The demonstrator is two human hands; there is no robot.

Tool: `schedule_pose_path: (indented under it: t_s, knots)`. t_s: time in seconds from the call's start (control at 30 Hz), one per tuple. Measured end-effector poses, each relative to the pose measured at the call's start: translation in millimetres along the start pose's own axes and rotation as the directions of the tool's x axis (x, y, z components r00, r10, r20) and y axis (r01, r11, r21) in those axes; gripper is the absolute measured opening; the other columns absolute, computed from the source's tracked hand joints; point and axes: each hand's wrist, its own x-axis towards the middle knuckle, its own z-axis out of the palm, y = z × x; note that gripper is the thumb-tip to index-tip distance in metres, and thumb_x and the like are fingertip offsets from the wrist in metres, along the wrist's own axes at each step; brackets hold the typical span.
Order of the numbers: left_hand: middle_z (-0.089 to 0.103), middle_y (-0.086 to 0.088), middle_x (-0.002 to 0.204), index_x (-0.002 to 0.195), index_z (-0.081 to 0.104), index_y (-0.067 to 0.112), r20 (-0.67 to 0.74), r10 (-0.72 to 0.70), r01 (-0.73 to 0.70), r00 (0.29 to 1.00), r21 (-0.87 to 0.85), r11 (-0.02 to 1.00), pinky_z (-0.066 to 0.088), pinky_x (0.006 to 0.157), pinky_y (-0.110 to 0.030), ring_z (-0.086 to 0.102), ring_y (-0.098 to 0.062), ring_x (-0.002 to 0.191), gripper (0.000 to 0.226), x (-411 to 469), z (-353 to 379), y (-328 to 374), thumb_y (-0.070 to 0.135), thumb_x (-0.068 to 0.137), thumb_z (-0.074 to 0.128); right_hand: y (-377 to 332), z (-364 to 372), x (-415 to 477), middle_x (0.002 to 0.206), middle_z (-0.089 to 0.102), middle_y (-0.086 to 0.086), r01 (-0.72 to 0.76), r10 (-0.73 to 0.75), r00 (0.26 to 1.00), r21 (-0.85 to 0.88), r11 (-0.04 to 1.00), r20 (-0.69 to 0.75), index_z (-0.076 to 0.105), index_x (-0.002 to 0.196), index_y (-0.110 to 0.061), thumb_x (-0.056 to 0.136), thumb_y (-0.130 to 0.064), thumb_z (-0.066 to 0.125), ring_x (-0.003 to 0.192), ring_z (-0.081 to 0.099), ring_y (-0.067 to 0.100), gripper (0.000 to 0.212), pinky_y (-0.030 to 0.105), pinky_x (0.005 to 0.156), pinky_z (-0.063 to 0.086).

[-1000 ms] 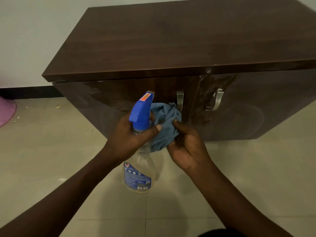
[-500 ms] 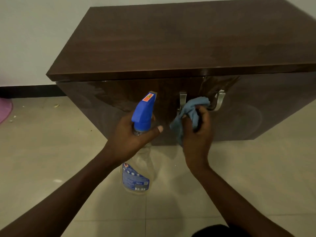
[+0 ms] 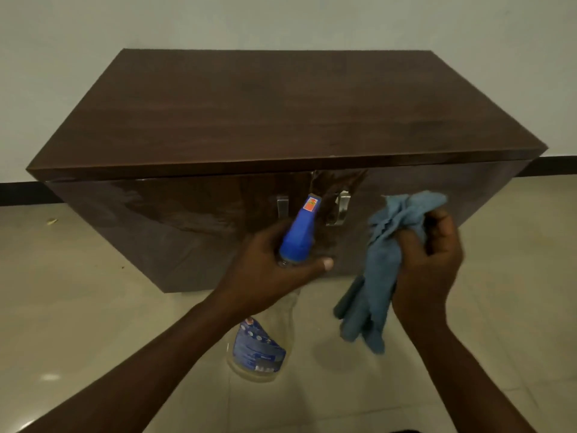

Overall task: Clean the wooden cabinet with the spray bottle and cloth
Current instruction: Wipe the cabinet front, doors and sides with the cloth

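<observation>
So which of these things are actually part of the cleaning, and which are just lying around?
Part of the job:
- cabinet
- spray bottle, gripped in the left hand
- cloth, bunched in the right hand

Just lying about:
- small scrap on the floor, left of the cabinet

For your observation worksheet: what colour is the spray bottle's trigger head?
Bright blue, with a small red-orange sticker on top of the spray bottle; seen in the head view.

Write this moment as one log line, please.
left hand: holds spray bottle, nozzle toward cabinet front | right hand: grips blue cloth, off the cabinet | doors: shut
</observation>
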Motion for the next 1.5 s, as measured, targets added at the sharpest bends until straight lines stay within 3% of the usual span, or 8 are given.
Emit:
schedule_pose_path:
  t_s: [0.2,0.37,0.57,0.77,0.97,1.23,1.33,1.5]
  knots:
    - [0.058,0.008,0.060,0.082,0.059,0.030,0.044,0.041,-0.045,0.998,0.087,0.995,0.045,0.054,-0.013,0.055,0.000,0.054,0.034,19,27,7,0.056,0.065,0.072,-10,-13,42,0.085,0.060,-0.016,0.293,-0.309,0.949,-0.182,0.938,-0.061,0.054,0.094,-0.032,0.081,-0.002,0.058,0.078,0.059,0.002,0.032,0.025,0.075,0.052]
    - [0.062,0.020,0.066,0.087,0.057,0.037,0.038,0.043,-0.046,0.998,0.073,0.996,0.044,0.057,-0.011,0.059,0.002,0.060,0.035,14,29,6,0.056,0.064,0.075,3,-9,42,0.092,0.062,-0.010,0.321,-0.307,0.947,-0.250,0.914,0.093,0.058,0.102,-0.013,0.083,-0.001,0.064,0.085,0.061,-0.002,0.023,0.016,0.077,0.050]
    - [0.061,0.005,0.064,0.079,0.056,0.033,0.118,-0.121,0.094,0.986,0.215,0.972,0.050,0.056,-0.031,0.058,-0.009,0.057,0.047,-9,28,-15,0.075,0.058,0.062,8,1,49,0.107,0.067,0.003,0.293,-0.269,0.953,-0.205,0.934,0.137,0.058,0.116,-0.009,0.087,-0.008,0.064,0.100,0.066,0.012,0.029,0.036,0.088,0.055]
    - [0.058,0.011,0.058,0.077,0.056,0.029,0.099,-0.136,0.106,0.986,0.260,0.960,0.048,0.055,-0.035,0.054,-0.005,0.052,0.051,-10,22,-18,0.077,0.060,0.063,24,3,39,0.106,0.066,0.006,0.316,-0.289,0.946,-0.223,0.922,0.146,0.061,0.113,-0.004,0.087,-0.008,0.065,0.099,0.065,0.014,0.026,0.036,0.087,0.054]
    - [0.056,0.020,0.056,0.076,0.052,0.030,0.006,-0.077,0.075,0.997,0.165,0.983,0.040,0.049,-0.011,0.048,0.001,0.048,0.037,-10,11,-10,0.061,0.064,0.069,34,35,26,0.111,0.057,0.020,0.504,-0.461,0.864,-0.321,0.802,0.203,0.064,0.111,0.003,0.087,-0.008,0.064,0.107,0.050,0.008,0.027,0.007,0.095,0.038]
    - [0.061,0.022,0.063,0.086,0.057,0.027,0.047,-0.052,0.046,0.998,0.130,0.990,0.042,0.052,-0.010,0.054,0.002,0.053,0.029,-12,9,-13,0.048,0.070,0.070,74,40,1,0.116,0.051,0.017,0.689,-0.506,0.699,-0.288,0.665,0.505,0.064,0.110,-0.005,0.091,-0.014,0.057,0.111,0.053,0.025,0.022,0.022,0.103,0.043]
    - [0.060,0.025,0.064,0.086,0.055,0.032,0.044,-0.021,0.015,0.999,0.131,0.991,0.041,0.052,-0.008,0.055,0.002,0.055,0.031,-11,6,-13,0.054,0.070,0.070,94,27,1,0.105,0.059,0.021,0.638,-0.410,0.751,-0.408,0.653,0.518,0.069,0.092,-0.002,0.087,-0.009,0.059,0.103,0.057,0.030,0.013,0.040,0.091,0.051]
    - [0.058,0.022,0.059,0.081,0.054,0.029,0.021,-0.021,0.018,1.000,0.143,0.990,0.040,0.050,-0.008,0.052,0.001,0.051,0.035,-9,4,-17,0.059,0.066,0.065,78,32,-6,0.113,0.057,0.022,0.448,-0.349,0.874,-0.281,0.849,0.339,0.066,0.101,0.002,0.085,0.001,0.060,0.112,0.053,0.018,0.017,0.017,0.101,0.040]
